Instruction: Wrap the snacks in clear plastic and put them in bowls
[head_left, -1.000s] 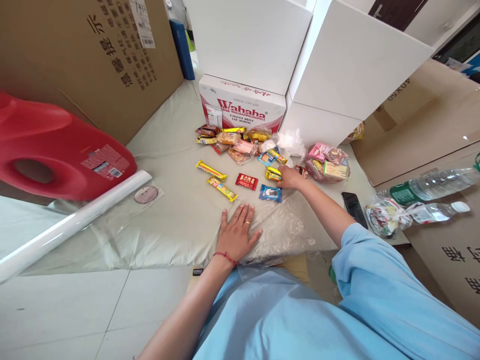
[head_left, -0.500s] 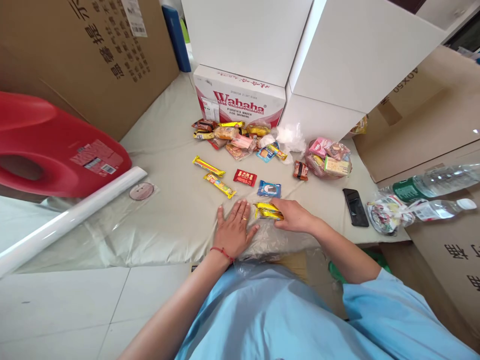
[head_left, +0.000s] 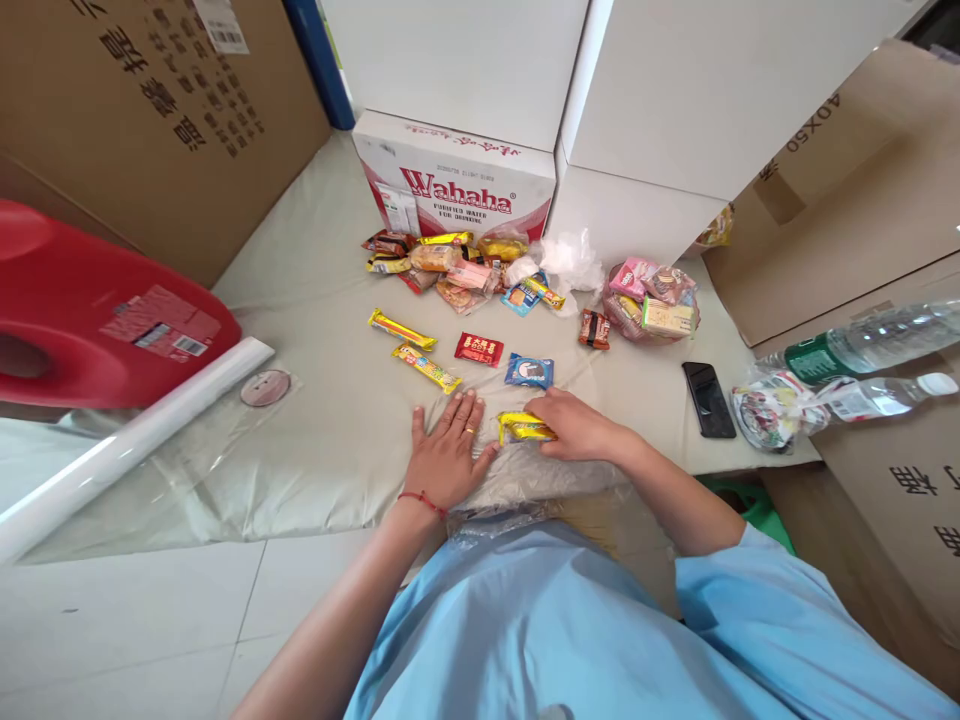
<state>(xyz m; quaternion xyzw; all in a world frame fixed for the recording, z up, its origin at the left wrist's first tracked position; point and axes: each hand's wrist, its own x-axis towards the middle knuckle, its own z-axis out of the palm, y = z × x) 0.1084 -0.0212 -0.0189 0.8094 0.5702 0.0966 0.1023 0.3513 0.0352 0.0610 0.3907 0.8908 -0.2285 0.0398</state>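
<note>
My left hand point(head_left: 448, 450) lies flat on the cloth-covered table, fingers spread, with a clear plastic bag point(head_left: 525, 478) beside it. To its right, my right hand point(head_left: 576, 424) grips a yellow-wrapped snack point(head_left: 525, 427) from its right end, just above the clear bag. Beyond my hands lie a blue snack packet point(head_left: 529, 370) and a red snack packet point(head_left: 480, 349). Two long yellow snack bars, one nearer point(head_left: 426, 368) and one farther point(head_left: 402, 329), rest left of the red packet.
A heap of wrapped snacks point(head_left: 465, 275) lies before a Wahaha carton point(head_left: 457, 180). Right of it are a filled snack bag point(head_left: 651, 305), a phone point(head_left: 709, 400) and plastic bottles point(head_left: 870, 345). A red jug point(head_left: 112, 300) and a white roll point(head_left: 142, 440) stand left.
The camera view has shifted slightly. My left hand stays flat on the table, and my right hand still holds the yellow-wrapped snack, now tilted a little differently.
</note>
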